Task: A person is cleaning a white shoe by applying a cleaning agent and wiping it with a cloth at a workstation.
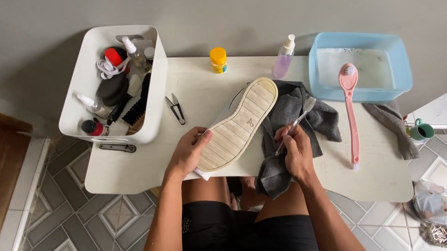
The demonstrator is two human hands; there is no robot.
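My left hand (188,153) grips a white shoe (238,123) by its edge, holding it on its side so the ribbed beige sole faces up. My right hand (296,146) holds a toothbrush (299,121) with a pale handle, its head pointing up and right, away from the sole. Beneath the shoe and my right hand a dark grey cloth (291,126) lies crumpled on the small white table (121,168) and hangs over its front edge.
A white bin (155,104) of brushes and bottles stands back left, small black snips (175,108) beside it. A yellow-capped jar (218,59), a pump bottle (285,57), and a blue basin (396,61) holding a pink long-handled brush (350,112) stand at the back. Tiled floor surrounds.
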